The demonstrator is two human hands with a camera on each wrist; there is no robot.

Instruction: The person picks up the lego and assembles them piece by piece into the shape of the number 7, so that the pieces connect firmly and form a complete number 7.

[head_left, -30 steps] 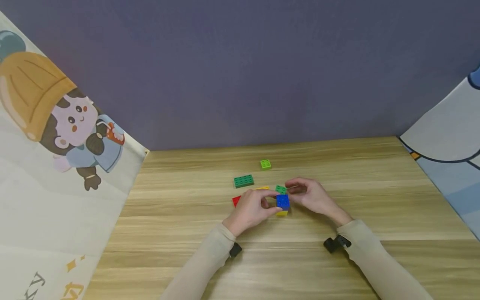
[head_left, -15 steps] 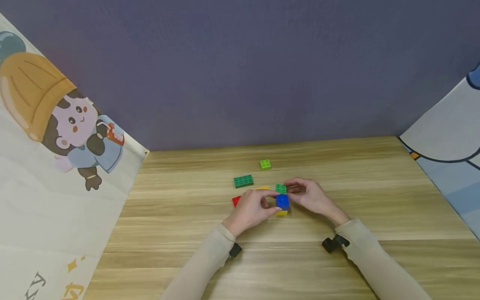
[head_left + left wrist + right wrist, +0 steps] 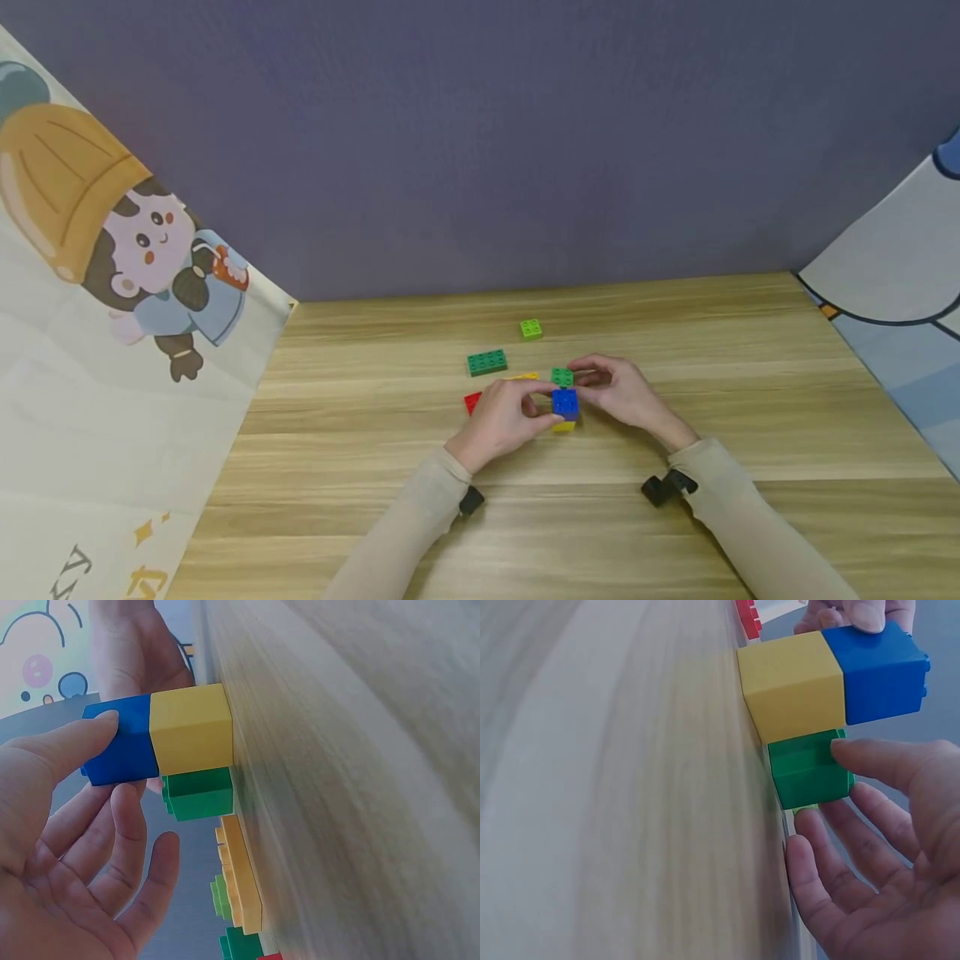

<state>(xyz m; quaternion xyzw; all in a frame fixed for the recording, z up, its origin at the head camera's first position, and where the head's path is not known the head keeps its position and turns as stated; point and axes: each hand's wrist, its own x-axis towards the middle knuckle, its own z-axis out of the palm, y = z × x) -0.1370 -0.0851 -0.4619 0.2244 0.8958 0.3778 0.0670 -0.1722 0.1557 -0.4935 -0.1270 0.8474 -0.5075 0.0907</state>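
Well, my left grip (image 3: 504,423) is pinching the blue block (image 3: 566,403), which sits on top of a yellow block (image 3: 191,729). The two make one upright stack, its long axis vertical, with the yellow underside down on the desk (image 3: 420,525). I have my thumb on the near side of the blue and a finger round the far side.

The relation that matters is the small green block (image 3: 562,377): it stands just beyond the stack as I look at it, close up against the yellow, studs upward and lower than the blue. My right grip (image 3: 622,393) is the nearer one to it, coming in from the right, thumb against the green and fingers about its other side. Whether those fingers actually squeeze it or only rest there, I cannot tell from these angles.

Off to the left, a flat orange-yellow block (image 3: 240,877) and a red block (image 3: 472,402) are partly hidden by my left hand. Beyond them lie a long dark green block (image 3: 487,362) and, farthest off, a lime block (image 3: 531,329). These lie directly on the desk rather than in any container.
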